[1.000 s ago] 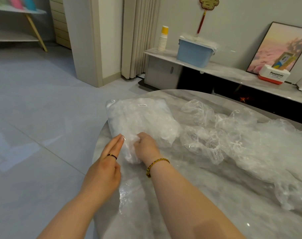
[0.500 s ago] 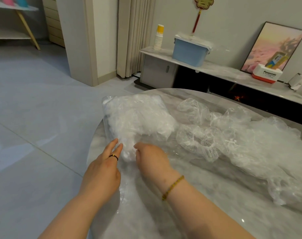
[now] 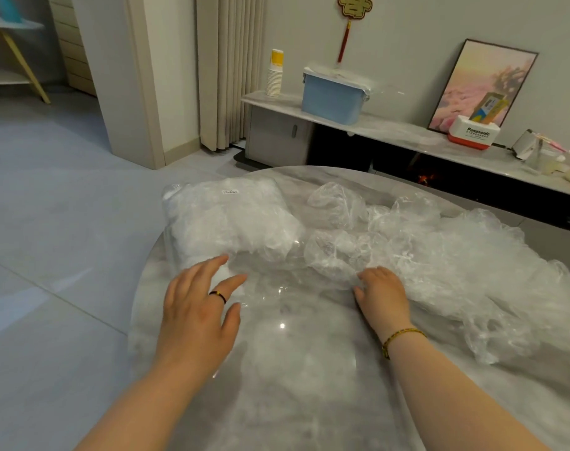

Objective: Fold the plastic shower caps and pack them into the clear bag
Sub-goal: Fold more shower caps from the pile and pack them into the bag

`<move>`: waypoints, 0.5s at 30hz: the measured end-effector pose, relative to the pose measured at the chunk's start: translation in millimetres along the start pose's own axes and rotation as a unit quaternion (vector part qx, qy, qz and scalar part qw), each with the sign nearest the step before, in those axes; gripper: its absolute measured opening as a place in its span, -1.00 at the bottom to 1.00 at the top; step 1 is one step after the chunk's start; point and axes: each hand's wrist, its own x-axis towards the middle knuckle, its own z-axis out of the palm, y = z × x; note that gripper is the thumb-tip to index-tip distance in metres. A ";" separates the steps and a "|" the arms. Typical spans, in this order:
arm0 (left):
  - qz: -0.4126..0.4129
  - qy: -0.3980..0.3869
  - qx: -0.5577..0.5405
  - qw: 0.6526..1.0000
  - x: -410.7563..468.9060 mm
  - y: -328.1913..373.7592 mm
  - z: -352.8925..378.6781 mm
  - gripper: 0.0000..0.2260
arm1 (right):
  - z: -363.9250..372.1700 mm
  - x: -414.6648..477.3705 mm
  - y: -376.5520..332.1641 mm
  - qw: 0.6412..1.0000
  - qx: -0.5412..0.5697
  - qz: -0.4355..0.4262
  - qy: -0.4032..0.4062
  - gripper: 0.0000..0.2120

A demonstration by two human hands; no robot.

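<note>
Change: both hands were at the mouth of the clear bag [image 3: 231, 219] a second ago, stuffing a cap in. Now they've split.

- The right hand [image 3: 383, 299] has left the bag and gone to 3 o'clock, to the edge of the loose shower caps [image 3: 439, 255]. Its fingertips are on the nearest cap [image 3: 332, 255]; I can't tell whether they've pinched it, as the tips are lost in the film.
- The left hand [image 3: 195, 314] has let go. Its fingers [image 3: 212, 266] are spread and relaxed at the bag's near end; contact with the film is unclear.
- The bag lies flat at 11 o'clock on the tabletop [image 3: 293, 369], bulging with white caps. The unpacked pile runs from 1 to 4 o'clock.

Read: that cap is in and the next cycle is starting. Plenty is still loose, so the job is maybe mid-way. The bag mouth isn't being held, so packed caps may spring back out.
</note>
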 end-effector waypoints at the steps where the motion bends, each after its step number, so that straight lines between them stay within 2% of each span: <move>1: 0.014 -0.008 -0.014 1.000 0.0 3.2 0.6 -0.66 | -1.5 1.6 -1.7 1.000 -0.016 -0.008 -0.002 -0.83; 3: 0.046 -0.024 -0.044 0.998 -1.5 10.3 2.7 -0.66 | -6.0 -1.4 -2.8 0.998 -0.045 -0.030 0.015 -0.85; 5: 0.081 -0.038 -0.075 0.993 -4.6 16.3 5.8 -0.69 | -7.9 -9.3 0.1 0.994 -0.026 -0.067 0.087 -0.66; 6: 0.099 -0.043 -0.088 0.990 -6.5 20.1 7.7 -0.71 | -13.2 -19.0 1.2 0.991 -0.020 -0.077 0.112 -0.65; 9: 0.161 -0.064 -0.120 0.978 -16.7 37.7 14.6 -0.73 | -22.0 -59.4 12.1 0.984 0.007 -0.110 0.143 -0.84; 12: 0.213 -0.125 -0.099 0.964 -32.3 64.9 17.5 -0.60 | -28.2 -106.4 21.0 0.977 0.031 -0.146 0.155 -0.82; 15: 0.242 -0.201 -0.072 0.946 -61.4 93.0 18.4 -0.36 | -32.4 -153.6 26.3 0.975 0.031 -0.187 0.119 -0.82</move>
